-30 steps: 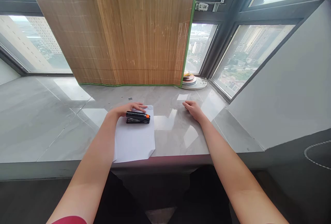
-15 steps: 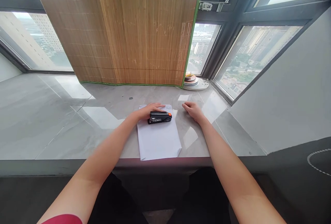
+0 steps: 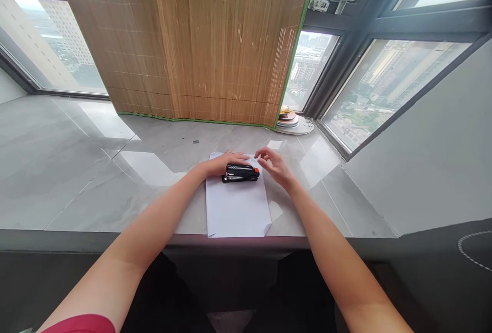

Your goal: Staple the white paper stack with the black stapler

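Note:
A black stapler (image 3: pixel 241 172) with an orange end lies crosswise on the upper part of a stack of white paper (image 3: pixel 238 210). My left hand (image 3: pixel 226 162) rests behind the stapler's left half, fingers stretched out over the paper; whether it touches the stapler I cannot tell. Just right of the stapler's orange end is my right hand (image 3: pixel 273 165), its fingers curved and apart around nothing visible. The paper's lower corners are slightly folded or curled.
A small grey strip (image 3: pixel 196 141), perhaps staples, lies on the grey stone sill (image 3: pixel 154 210) beyond the paper. A bamboo blind (image 3: pixel 207 46) hangs at the back, with stacked plates (image 3: pixel 294 123) by its right corner. A white wall (image 3: pixel 415 133) bounds the right.
My right hand has moved left toward the stapler, and its closed fingers have spread. The left hand stays behind the stapler. The whole view has shifted slightly.

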Demonstrator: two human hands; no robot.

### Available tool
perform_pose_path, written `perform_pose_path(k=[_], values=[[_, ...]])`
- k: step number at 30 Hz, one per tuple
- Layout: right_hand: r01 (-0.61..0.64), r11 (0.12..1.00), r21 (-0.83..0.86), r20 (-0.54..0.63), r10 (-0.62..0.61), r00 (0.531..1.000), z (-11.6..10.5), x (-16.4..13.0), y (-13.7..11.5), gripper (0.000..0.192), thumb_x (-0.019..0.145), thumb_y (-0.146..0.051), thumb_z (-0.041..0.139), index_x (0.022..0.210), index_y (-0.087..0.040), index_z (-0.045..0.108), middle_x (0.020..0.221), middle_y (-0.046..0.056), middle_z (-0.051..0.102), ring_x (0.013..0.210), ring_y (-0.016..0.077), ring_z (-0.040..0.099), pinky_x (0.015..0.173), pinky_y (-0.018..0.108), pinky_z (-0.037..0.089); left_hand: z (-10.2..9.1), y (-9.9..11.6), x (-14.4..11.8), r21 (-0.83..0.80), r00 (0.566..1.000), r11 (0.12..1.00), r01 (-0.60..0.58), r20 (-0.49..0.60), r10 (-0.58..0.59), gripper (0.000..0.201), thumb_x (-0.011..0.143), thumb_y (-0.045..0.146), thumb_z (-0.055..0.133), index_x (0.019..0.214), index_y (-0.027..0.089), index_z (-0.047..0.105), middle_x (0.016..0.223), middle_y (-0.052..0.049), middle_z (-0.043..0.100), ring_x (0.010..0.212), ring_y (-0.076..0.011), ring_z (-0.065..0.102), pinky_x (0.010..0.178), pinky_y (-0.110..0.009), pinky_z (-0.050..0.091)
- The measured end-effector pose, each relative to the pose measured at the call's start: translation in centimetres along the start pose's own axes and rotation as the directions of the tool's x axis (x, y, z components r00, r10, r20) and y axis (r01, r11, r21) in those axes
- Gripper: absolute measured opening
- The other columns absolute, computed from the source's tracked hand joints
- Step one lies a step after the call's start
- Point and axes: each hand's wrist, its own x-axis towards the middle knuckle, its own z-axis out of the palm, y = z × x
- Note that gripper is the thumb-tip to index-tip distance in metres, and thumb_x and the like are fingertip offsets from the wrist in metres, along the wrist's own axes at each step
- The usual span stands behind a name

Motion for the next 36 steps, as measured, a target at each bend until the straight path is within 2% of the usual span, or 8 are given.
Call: perform_pose_path(k=[4,8,14,23,27,29,32,36], values=[[0.116,0.992,-0.057,0.279,-0.096,0.956,1.4,-0.1,-0.7,0.042,0.088,-0.049,0.082,0.123,-0.03,0.07,0.117,0.006,0.073,0.104,0.0267,0.064,0.094,0.04,0.049,0.3,-0.3,0.0,-0.007,0.999,1.0,-0.023,-0.033,0.023,0.041,0.103,0.04,0.065,0.143,0.041,0.072,0.165,-0.001,0.056,0.164,-0.0297,0.035,0.137,-0.058,0.005],[0.103,0.986,-0.132,0.305,-0.059,0.951,2.0,-0.2,-0.1,0.029,0.09,-0.038,0.077,0.117,-0.028,0.074,0.101,0.005,0.076,0.089,0.0255,0.065,0.084,0.039,0.047,0.4,-0.6,0.2,0.01,0.998,1.0,-0.023,-0.062,0.023,0.041,0.1,0.042,0.068,0.141,0.036,0.074,0.164,-0.004,0.057,0.158,-0.0303,0.044,0.137,-0.054,0.016],[0.032,0.99,-0.141,0.187,-0.006,0.982,1.6,0.0,0.0,0.021,0.088,-0.044,0.076,0.099,-0.026,0.076,0.082,0.001,0.069,0.077,0.0215,0.06,0.079,0.035,0.046,0.0,-0.9,0.5,-0.035,0.961,0.999,0.031,-0.275,-0.039,0.036,0.094,0.038,0.068,0.123,0.022,0.082,0.147,-0.012,0.07,0.135,-0.0318,0.066,0.117,-0.045,0.049],[0.016,0.982,-0.188,0.163,0.015,0.987,1.9,0.2,1.4,0.022,0.088,-0.043,0.078,0.1,-0.024,0.076,0.082,0.001,0.068,0.08,0.0209,0.062,0.082,0.034,0.047,0.1,-1.4,0.7,-0.172,0.911,0.983,0.063,-0.392,-0.127,0.038,0.092,0.025,0.053,0.113,0.02,0.083,0.137,-0.01,0.076,0.131,-0.0287,0.068,0.118,-0.044,0.049],[0.066,0.989,-0.134,0.159,-0.044,0.986,1.4,0.2,1.3,0.039,0.09,-0.045,0.078,0.123,-0.024,0.075,0.108,0.006,0.074,0.092,0.0225,0.064,0.086,0.035,0.05,0.0,-0.7,0.5,-0.132,0.883,0.989,0.067,-0.454,-0.121,0.036,0.093,0.021,0.049,0.107,0.021,0.082,0.134,-0.008,0.076,0.13,-0.0268,0.068,0.118,-0.044,0.049],[0.09,0.992,-0.086,0.077,-0.083,0.993,0.8,0.2,1.5,0.05,0.095,-0.046,0.072,0.141,-0.025,0.069,0.121,0.008,0.071,0.094,0.0211,0.063,0.085,0.034,0.051,-0.2,-0.3,0.2,-0.091,0.848,0.994,0.059,-0.52,-0.098,0.033,0.094,0.021,0.05,0.106,0.021,0.081,0.131,-0.009,0.077,0.127,-0.0258,0.068,0.116,-0.043,0.05],[0.072,0.996,-0.047,-0.079,-0.076,0.994,0.0,0.1,2.4,0.053,0.099,-0.038,0.062,0.15,-0.025,0.065,0.1,0.003,0.067,0.079,0.0165,0.055,0.077,0.031,0.049,-0.9,0.2,-0.6,-0.053,0.776,0.995,0.081,-0.623,-0.097,0.031,0.096,0.021,0.05,0.105,0.021,0.08,0.12,-0.009,0.078,0.115,-0.0239,0.07,0.107,-0.041,0.053],[0.028,0.999,-0.033,-0.033,-0.029,0.999,-0.1,-0.1,3.8,0.056,0.09,-0.026,0.056,0.143,-0.023,0.073,0.067,-0.005,0.049,0.062,0.0127,0.04,0.067,0.029,0.041,-2.1,0.5,-1.6,-0.067,0.7,0.979,0.194,-0.689,-0.186,0.028,0.093,0.021,0.052,0.096,0.022,0.08,0.109,-0.008,0.079,0.104,-0.0235,0.071,0.094,-0.038,0.055]])
